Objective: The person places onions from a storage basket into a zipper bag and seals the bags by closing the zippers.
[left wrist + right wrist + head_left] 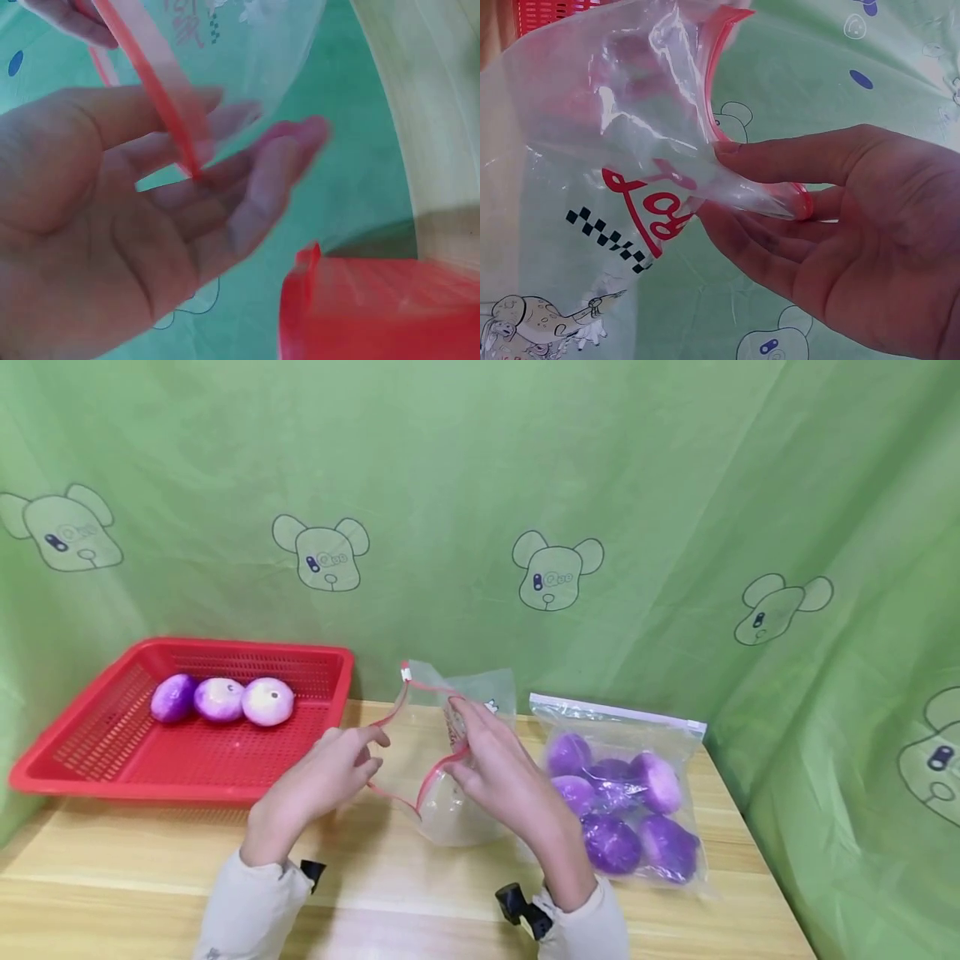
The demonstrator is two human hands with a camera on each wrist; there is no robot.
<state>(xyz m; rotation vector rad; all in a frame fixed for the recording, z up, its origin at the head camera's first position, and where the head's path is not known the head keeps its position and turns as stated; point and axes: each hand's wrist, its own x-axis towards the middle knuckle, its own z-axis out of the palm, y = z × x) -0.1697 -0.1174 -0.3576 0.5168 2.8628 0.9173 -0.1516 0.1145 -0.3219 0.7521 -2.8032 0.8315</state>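
A clear zip bag (459,802) with a red-edged mouth stands on the table, its mouth spread wide between my two hands. My left hand (337,768) is at the left side of the mouth; in the left wrist view the red edge (161,97) crosses its loosely bent fingers (255,195). On the other side my right hand (502,768) pinches the bag's edge, thumb (780,157) on one face and fingers on the other. Red lettering and a black checker print mark the plastic in the right wrist view.
At the left sits a red basket (225,793) with three purple-and-white round fruit-like pieces (219,699). To the right lies another clear bag (675,731), with a white slider, holding several purple pieces (611,843). A green curtain (450,460) hangs behind the wooden table (112,893).
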